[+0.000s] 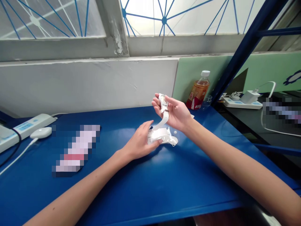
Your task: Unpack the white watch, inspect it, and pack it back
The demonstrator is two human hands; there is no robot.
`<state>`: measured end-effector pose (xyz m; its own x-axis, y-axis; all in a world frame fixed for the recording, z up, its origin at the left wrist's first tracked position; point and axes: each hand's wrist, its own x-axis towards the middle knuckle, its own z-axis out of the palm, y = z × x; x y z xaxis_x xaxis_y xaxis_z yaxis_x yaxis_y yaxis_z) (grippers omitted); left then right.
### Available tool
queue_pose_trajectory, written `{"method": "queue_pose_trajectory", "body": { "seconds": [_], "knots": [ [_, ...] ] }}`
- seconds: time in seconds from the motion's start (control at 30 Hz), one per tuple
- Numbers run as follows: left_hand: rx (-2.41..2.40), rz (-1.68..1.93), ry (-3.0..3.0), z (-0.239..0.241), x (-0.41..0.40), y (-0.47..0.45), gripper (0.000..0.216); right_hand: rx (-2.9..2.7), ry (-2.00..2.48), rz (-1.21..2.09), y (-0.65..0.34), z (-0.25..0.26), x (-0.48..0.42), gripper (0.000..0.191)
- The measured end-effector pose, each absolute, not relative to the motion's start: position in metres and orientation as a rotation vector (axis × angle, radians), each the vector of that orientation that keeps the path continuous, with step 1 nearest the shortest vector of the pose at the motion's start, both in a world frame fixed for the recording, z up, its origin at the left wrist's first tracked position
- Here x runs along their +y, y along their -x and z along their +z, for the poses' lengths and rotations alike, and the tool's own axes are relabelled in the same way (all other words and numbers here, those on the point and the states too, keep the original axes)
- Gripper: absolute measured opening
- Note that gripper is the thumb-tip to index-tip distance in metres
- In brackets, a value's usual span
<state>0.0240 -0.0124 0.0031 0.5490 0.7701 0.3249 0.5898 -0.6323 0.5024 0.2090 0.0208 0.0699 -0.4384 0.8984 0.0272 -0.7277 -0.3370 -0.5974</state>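
A white wristwatch (164,108) with a round dial lies in my right hand (175,113), palm turned up and fingers curled about it. Its white strap hangs down toward a clear plastic bag (162,135) with white contents. My left hand (138,141) grips that bag at its left end, thumb in front and fingers behind, just above the blue desk (150,188). What exactly is inside the bag I cannot make out.
A drink bottle (198,91) with a white cap stands at the back right by the green panel. On the left are a power strip (28,130), a white charger (41,132) with its cable and a blurred-out flat object (77,149). Another power strip (242,103) lies at the right.
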Motion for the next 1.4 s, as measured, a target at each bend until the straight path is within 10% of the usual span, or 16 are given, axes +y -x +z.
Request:
{"method": "queue_pose_trajectory", "body": {
  "seconds": [0.23,0.53,1.4],
  "knots": [
    [0.930,1.037,-2.165,0.040,-0.026,-0.043,0.023,-0.815,0.282,1.855,-0.204,0.062,0.016,0.033],
    [0.525,0.691,-0.936,0.031,-0.033,-0.062,0.033,-0.976,0.384,1.915,-0.207,0.050,0.018,0.032],
    [0.523,0.552,-0.753,0.029,-0.031,-0.062,0.037,-1.062,0.544,2.083,-0.212,0.049,0.018,0.040]
  ]
}}
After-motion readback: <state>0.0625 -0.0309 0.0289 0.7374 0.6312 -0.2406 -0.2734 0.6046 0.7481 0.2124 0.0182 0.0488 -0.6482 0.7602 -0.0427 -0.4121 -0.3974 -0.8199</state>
